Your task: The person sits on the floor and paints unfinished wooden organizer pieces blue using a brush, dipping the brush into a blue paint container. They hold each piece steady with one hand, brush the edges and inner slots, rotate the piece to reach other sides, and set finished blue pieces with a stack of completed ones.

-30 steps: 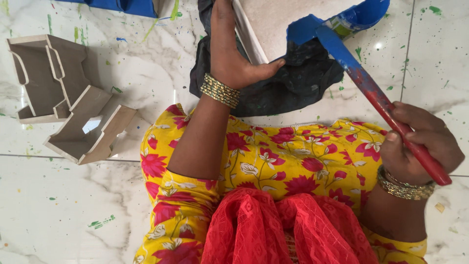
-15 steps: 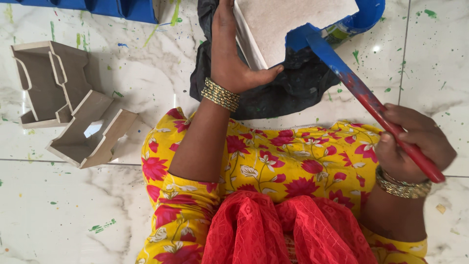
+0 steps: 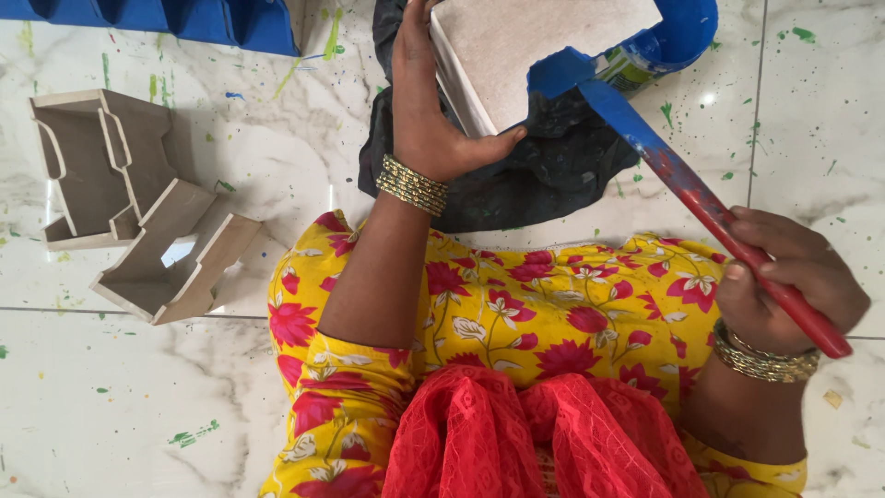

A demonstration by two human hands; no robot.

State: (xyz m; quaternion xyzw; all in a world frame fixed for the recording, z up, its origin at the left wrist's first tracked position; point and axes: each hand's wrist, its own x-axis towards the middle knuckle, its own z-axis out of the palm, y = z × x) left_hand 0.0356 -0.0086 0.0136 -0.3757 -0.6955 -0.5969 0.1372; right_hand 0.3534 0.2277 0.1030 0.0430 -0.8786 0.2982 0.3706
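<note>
My left hand (image 3: 433, 120) grips the near edge of an unpainted pale wooden piece (image 3: 535, 55), held tilted over a dark cloth (image 3: 516, 175) on the floor. My right hand (image 3: 784, 286) is closed on the red handle of a paintbrush (image 3: 682, 184). The brush's blue-loaded bristles (image 3: 558, 74) rest against the right edge of the wooden piece. A blue paint tin (image 3: 673, 37) sits just beyond the brush, at the top. Gold bangles circle both wrists.
Two unpainted wooden holders (image 3: 92, 166) (image 3: 175, 258) lie on the white marble floor at the left. Blue-painted pieces (image 3: 157, 18) line the top left edge. My yellow flowered dress and red scarf fill the lower middle. Green and blue paint specks dot the floor.
The brush head has slid slightly down and left along the wooden piece's right edge. My left hand keeps its grip, and the piece stays tilted.
</note>
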